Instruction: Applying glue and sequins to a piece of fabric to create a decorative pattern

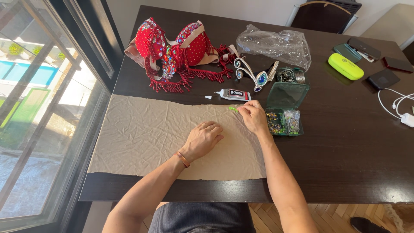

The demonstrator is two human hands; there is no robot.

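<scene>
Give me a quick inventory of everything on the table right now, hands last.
cloth: 1, beige, creased, spread on the near left of the table
table: 1, dark brown
beaded top: 1, red with gems and fringe, far left
glue tube: 1, white, capped, just past the cloth's far edge
jewelled piece: 1, silver with blue stones, centre
plastic bag: 1, clear, far centre
bead box: 1, green, lid open, right of the cloth
glasses case: 1, yellow-green, far right
dark flat devices: several, far right
cable: 1, white, right edge
chair: 1, dark, beyond the table
green beads: a few, at the right fingertips
bracelet: 1, copper, left wrist
left hand: flat on the cloth
right hand: pinching at the green beads
</scene>
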